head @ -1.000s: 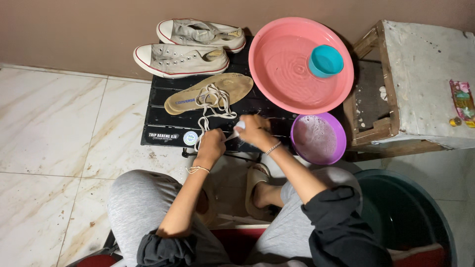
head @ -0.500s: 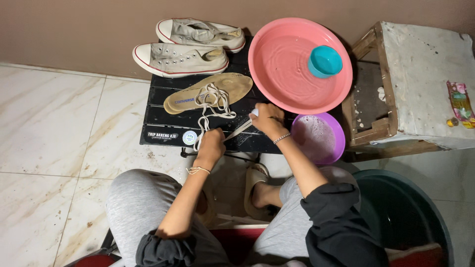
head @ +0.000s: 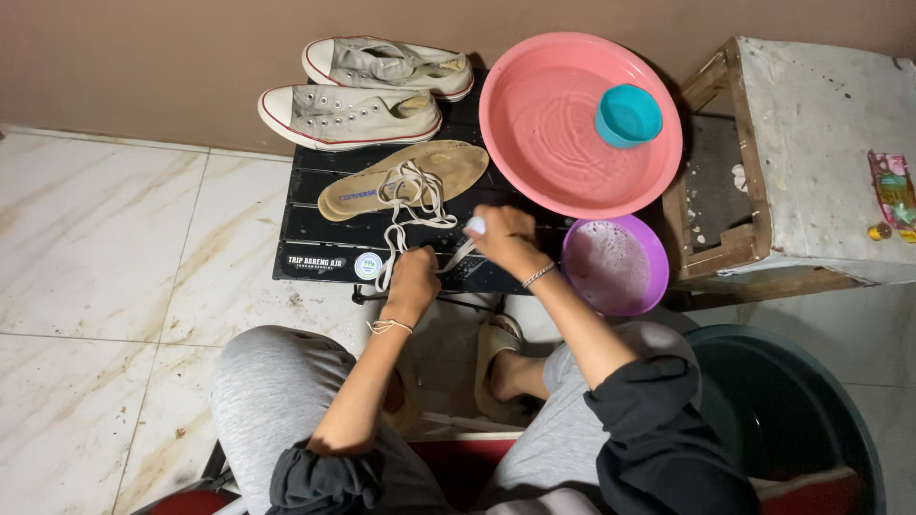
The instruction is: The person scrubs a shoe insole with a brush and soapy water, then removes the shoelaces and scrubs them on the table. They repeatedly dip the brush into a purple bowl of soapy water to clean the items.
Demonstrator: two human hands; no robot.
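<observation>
Your left hand (head: 412, 282) pinned the white shoelace (head: 408, 205) just below the insole (head: 401, 177); your right hand (head: 501, 238) gripped a brush (head: 474, 225). Sneakers (head: 353, 116) beyond looked unwashed.

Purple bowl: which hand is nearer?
Right. The right hand is just left of the purple bowl, close to its rim; the left hand is farther left, on the shoelace.

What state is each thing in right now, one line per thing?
Shoelace: loose, piled on the insole.
Insole: out of the shoe, lying flat.
Sneakers: unlaced, side by side.
Pink basin: holds water.
Teal cup: upright in the basin.
Purple bowl: holds foamy water.
</observation>
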